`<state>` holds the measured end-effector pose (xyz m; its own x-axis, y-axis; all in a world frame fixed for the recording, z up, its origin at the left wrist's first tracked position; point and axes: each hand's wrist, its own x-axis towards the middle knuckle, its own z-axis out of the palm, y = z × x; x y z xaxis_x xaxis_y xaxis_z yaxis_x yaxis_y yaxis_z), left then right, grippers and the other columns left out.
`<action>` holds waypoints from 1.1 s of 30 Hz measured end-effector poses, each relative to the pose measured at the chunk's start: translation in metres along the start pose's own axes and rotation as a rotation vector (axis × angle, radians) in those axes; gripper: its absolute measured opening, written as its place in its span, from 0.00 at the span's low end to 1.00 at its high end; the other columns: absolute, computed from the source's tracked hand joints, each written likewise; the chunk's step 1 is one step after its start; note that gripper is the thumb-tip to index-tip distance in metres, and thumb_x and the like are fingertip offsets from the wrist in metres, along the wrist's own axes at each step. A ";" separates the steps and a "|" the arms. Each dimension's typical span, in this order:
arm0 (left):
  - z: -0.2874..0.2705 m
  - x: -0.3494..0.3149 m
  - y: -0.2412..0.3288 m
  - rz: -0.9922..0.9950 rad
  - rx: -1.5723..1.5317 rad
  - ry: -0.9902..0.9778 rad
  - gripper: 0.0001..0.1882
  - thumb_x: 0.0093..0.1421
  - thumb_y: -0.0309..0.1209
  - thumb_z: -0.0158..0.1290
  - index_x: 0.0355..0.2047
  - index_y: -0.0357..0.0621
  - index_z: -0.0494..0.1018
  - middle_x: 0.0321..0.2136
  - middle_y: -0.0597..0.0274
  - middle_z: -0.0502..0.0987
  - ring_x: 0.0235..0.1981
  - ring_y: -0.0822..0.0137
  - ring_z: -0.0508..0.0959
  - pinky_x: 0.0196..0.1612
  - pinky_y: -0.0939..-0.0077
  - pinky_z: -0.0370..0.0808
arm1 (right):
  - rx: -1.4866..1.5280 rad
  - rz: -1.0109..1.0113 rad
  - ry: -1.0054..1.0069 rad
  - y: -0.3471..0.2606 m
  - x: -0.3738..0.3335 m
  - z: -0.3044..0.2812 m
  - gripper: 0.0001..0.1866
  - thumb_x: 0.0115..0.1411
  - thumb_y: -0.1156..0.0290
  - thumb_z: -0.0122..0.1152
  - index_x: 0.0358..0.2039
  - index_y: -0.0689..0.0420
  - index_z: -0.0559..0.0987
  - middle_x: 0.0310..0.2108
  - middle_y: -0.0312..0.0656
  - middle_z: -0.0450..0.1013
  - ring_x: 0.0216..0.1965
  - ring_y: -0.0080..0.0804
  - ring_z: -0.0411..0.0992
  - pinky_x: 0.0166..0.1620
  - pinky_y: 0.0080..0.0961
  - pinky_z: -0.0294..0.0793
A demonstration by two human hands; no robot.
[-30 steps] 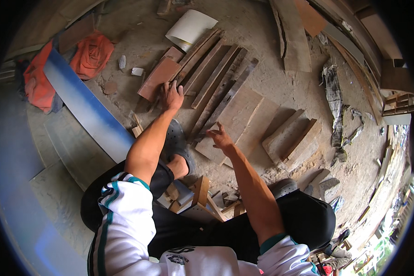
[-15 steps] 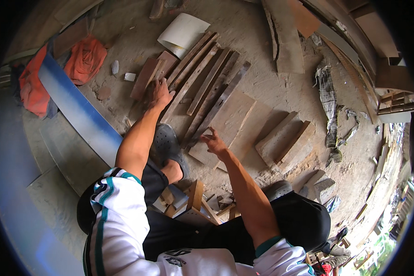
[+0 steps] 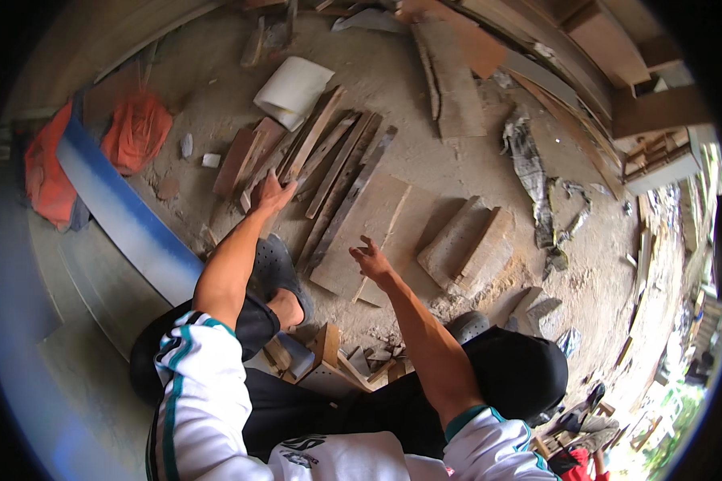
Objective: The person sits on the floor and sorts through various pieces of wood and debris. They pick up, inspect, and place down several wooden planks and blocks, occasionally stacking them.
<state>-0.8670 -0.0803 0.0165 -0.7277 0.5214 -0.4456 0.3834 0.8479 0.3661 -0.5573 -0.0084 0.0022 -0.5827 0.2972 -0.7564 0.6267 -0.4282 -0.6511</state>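
Observation:
My left hand (image 3: 273, 194) is closed around the near end of a narrow wooden strip (image 3: 314, 135), which points away from me. Several other wooden strips (image 3: 341, 171) lie side by side just right of it, and a reddish-brown wood piece (image 3: 239, 160) lies to its left. Over the edge of a flat board (image 3: 361, 232), my right hand (image 3: 369, 258) hovers with fingers apart and nothing in them. The left fingertips are partly hidden against the wood.
A white curved sheet (image 3: 294, 90) lies beyond the strips. Thick wood blocks (image 3: 467, 244) are at right. A blue-white panel (image 3: 128, 212) and orange cloth (image 3: 136, 132) are at left. Wood offcuts (image 3: 329, 357) lie between my legs. Another person (image 3: 578, 461) shows at lower right.
My left hand has closed on a wooden strip and shifted it among the others. My right hand has moved away from the strips' near ends, staying open. The view has shifted slightly.

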 end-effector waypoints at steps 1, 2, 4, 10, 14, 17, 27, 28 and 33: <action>0.006 0.006 -0.020 0.058 -0.082 -0.017 0.50 0.52 0.59 0.51 0.63 0.32 0.52 0.58 0.33 0.62 0.60 0.42 0.63 0.62 0.59 0.61 | -0.001 -0.035 -0.010 -0.001 -0.002 0.001 0.38 0.62 0.53 0.56 0.65 0.55 0.53 0.57 0.50 0.65 0.53 0.40 0.67 0.46 0.37 0.73; 0.003 -0.003 -0.007 0.031 -0.124 -0.064 0.51 0.52 0.61 0.50 0.63 0.32 0.50 0.59 0.34 0.59 0.61 0.43 0.61 0.63 0.60 0.59 | -0.006 -0.066 0.001 -0.001 -0.002 -0.002 0.36 0.62 0.53 0.56 0.64 0.55 0.55 0.56 0.50 0.66 0.52 0.40 0.68 0.45 0.36 0.73; 0.006 -0.034 0.020 0.010 -0.237 -0.147 0.54 0.52 0.64 0.47 0.64 0.31 0.47 0.62 0.34 0.54 0.65 0.45 0.55 0.65 0.62 0.54 | -0.015 -0.140 0.063 -0.007 -0.013 -0.009 0.33 0.62 0.53 0.55 0.61 0.59 0.61 0.53 0.52 0.69 0.51 0.41 0.70 0.47 0.34 0.72; 0.059 -0.131 0.099 0.235 -0.837 -0.223 0.47 0.58 0.62 0.43 0.63 0.31 0.54 0.60 0.45 0.61 0.58 0.57 0.65 0.60 0.68 0.60 | 0.094 -0.254 0.190 -0.055 -0.072 -0.024 0.33 0.64 0.46 0.50 0.58 0.61 0.65 0.49 0.48 0.72 0.47 0.38 0.72 0.43 0.33 0.74; 0.089 -0.215 0.164 0.262 -0.671 -0.080 0.31 0.67 0.53 0.34 0.43 0.35 0.72 0.39 0.46 0.77 0.42 0.54 0.76 0.45 0.62 0.69 | 0.109 -0.350 0.427 -0.057 -0.114 -0.047 0.36 0.62 0.41 0.49 0.55 0.62 0.68 0.48 0.52 0.72 0.46 0.44 0.73 0.46 0.37 0.74; 0.119 -0.259 0.185 0.277 -0.632 0.051 0.28 0.67 0.50 0.35 0.43 0.38 0.72 0.35 0.47 0.77 0.38 0.55 0.77 0.42 0.64 0.70 | -0.114 -0.262 0.646 -0.062 -0.161 -0.058 0.36 0.57 0.41 0.54 0.46 0.66 0.72 0.41 0.60 0.74 0.46 0.54 0.73 0.47 0.39 0.72; 0.109 -0.336 0.238 0.457 -0.944 -0.134 0.25 0.66 0.52 0.40 0.39 0.40 0.69 0.27 0.54 0.76 0.25 0.59 0.79 0.25 0.68 0.73 | -0.270 -0.353 0.679 -0.045 -0.258 -0.128 0.30 0.55 0.51 0.59 0.40 0.70 0.70 0.33 0.62 0.74 0.36 0.55 0.75 0.40 0.41 0.73; 0.096 -0.345 0.249 0.376 -0.989 -0.291 0.25 0.66 0.53 0.41 0.37 0.39 0.69 0.25 0.57 0.75 0.21 0.63 0.79 0.21 0.71 0.73 | -0.126 -0.353 0.687 -0.043 -0.266 -0.141 0.27 0.56 0.53 0.58 0.38 0.68 0.70 0.30 0.56 0.73 0.33 0.49 0.74 0.35 0.38 0.74; 0.068 -0.359 0.274 0.384 -0.929 -0.351 0.26 0.65 0.55 0.42 0.34 0.41 0.69 0.18 0.64 0.71 0.14 0.73 0.72 0.16 0.78 0.68 | 0.317 -0.354 0.683 -0.069 -0.336 -0.160 0.16 0.58 0.59 0.56 0.36 0.60 0.69 0.22 0.37 0.66 0.20 0.25 0.67 0.21 0.26 0.68</action>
<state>-0.4618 -0.0292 0.2212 -0.3888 0.8625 -0.3241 -0.1398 0.2924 0.9460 -0.3219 0.0579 0.2908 -0.2116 0.8681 -0.4491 0.2304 -0.4022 -0.8861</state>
